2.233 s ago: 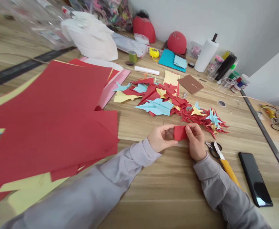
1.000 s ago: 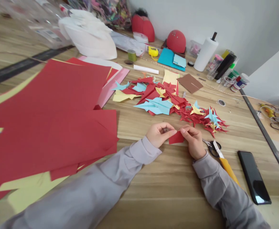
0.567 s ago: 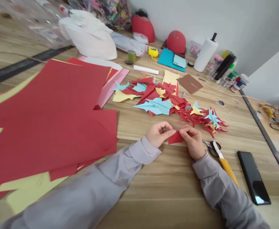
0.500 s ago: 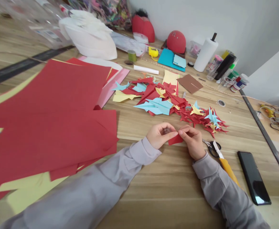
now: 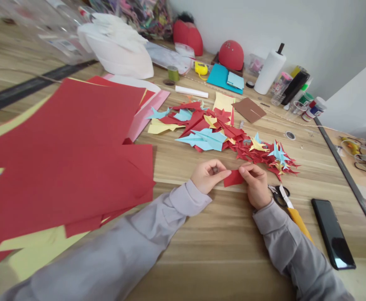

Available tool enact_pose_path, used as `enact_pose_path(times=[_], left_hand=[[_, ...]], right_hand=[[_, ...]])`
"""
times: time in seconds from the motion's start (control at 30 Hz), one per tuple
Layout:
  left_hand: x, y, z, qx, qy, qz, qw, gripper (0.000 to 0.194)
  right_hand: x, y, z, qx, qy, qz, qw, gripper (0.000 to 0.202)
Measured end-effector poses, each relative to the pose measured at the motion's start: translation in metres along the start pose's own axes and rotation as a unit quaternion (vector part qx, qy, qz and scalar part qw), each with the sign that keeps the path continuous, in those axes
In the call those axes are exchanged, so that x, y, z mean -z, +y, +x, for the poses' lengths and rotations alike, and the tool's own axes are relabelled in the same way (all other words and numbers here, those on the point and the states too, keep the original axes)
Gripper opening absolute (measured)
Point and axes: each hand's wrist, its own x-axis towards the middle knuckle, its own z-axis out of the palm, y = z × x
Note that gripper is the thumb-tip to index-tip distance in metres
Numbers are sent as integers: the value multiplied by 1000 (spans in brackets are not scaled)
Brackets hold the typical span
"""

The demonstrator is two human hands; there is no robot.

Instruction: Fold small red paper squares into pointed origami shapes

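Note:
A small piece of red paper (image 5: pixel 233 178) is stretched between my two hands, just above the wooden table. My left hand (image 5: pixel 210 175) pinches its left end between thumb and finger. On the other end, my right hand (image 5: pixel 255 183) closes thumb and fingertips on the upper right corner. Right beyond the hands lies a long heap of folded paper pieces (image 5: pixel 233 133), mostly red, with blue and yellow ones among them. A larger blue paper plane (image 5: pixel 205 139) rests on the heap's near side.
Large red sheets (image 5: pixel 64 159) cover the left of the table. Scissors (image 5: pixel 280 195), a yellow-handled cutter (image 5: pixel 298 223) and a black phone (image 5: pixel 333 234) lie to the right. Along the back stand a tape measure (image 5: pixel 201 68), a white roll (image 5: pixel 270 71) and several bottles (image 5: pixel 314 108).
My hands have moved slightly apart along the paper's top edge, so more of the red piece shows between them. Everything else on the table stays put.

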Motion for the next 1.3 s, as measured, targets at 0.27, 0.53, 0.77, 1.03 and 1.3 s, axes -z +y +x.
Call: enact_pose_path(times=[0.27,0.53,0.77,1.03,1.3], left_hand=[[2,-3,3,76,-49,-152,984,29],[4,-6,5,41,-59,-93,993,40],[5,-5,5,-5,-31,-73,997,53],[4,-4,5,5,-17,-38,999,28],[4,-1,4,-78,-49,47,995,9]], right_hand=[[1,1,-1,-17,-25,-8,999,11],[1,-2,-3,-21,-53,7,998,7],[-1,1,-4,-53,-50,-1,997,23],[-4,0,-5,17,-74,-87,993,9],[-4,-5,-6,18,-88,-89,992,8]])
